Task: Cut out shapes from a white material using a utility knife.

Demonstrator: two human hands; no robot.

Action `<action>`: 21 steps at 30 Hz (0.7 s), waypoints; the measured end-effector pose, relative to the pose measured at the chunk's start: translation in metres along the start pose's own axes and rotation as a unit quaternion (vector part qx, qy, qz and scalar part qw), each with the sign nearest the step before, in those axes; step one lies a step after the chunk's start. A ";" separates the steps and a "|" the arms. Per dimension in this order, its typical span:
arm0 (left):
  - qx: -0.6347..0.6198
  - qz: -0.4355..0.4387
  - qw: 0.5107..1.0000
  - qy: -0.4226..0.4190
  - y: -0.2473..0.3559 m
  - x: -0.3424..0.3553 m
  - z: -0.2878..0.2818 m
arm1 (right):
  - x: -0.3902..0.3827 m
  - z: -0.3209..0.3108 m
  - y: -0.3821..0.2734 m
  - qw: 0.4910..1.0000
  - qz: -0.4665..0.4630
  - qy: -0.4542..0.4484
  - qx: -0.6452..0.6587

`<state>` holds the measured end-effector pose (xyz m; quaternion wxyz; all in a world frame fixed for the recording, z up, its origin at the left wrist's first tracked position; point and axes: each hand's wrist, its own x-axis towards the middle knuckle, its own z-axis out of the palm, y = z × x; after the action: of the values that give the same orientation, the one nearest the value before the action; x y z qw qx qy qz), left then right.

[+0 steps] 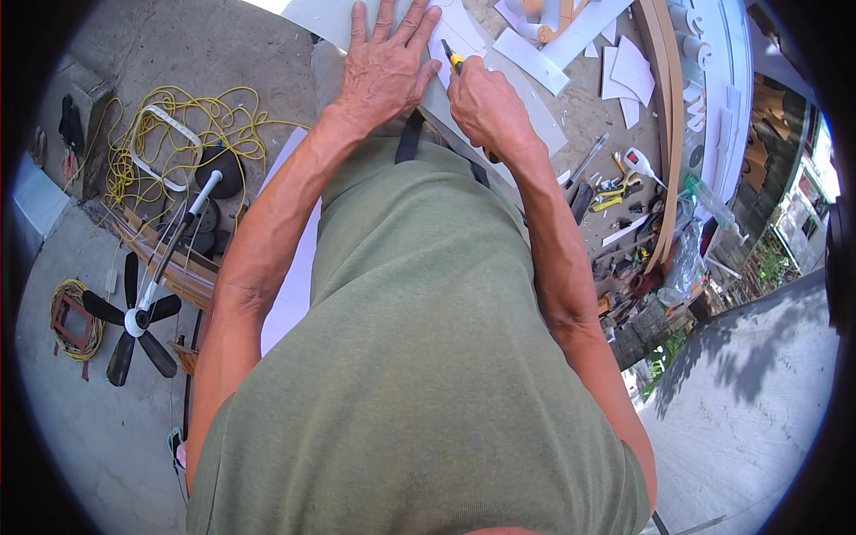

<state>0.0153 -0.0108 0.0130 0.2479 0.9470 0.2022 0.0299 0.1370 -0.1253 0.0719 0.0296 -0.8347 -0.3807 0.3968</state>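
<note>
My left hand (385, 69) lies flat with fingers spread, pressing on white sheet material at the top of the view. Just right of it, my right hand (489, 102) is closed around a yellow and black utility knife (456, 62). The knife's dark tip points up and left, over a white sheet (456, 28) with lines on it. Whether the blade touches the sheet, I cannot tell. Beside my right hand lies a narrow white strip (531, 61), and white cut pieces (629, 71) are scattered farther right.
At right are yellow-handled pliers (612, 194), a white glue-gun-like tool (640, 164), long curved brown strips (670, 116) and white cut-out letters (694, 49). On the left lie tangled yellow cord (169, 134) and a black-bladed fan (135, 321).
</note>
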 end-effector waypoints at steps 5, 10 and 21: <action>0.019 -0.013 1.000 -0.008 0.005 0.001 0.003 | 0.001 -0.001 0.002 1.000 -0.007 -0.013 -0.011; 0.021 -0.021 0.999 -0.023 0.006 0.002 0.003 | -0.002 0.001 0.001 1.000 0.012 -0.014 -0.016; 0.020 -0.030 0.999 -0.023 0.007 0.004 0.002 | -0.005 -0.001 -0.002 0.999 0.027 -0.025 -0.011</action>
<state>0.0212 -0.0155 0.0143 0.2345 0.9456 0.2256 -0.0039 0.1345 -0.1275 0.0764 0.0000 -0.8348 -0.3628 0.4142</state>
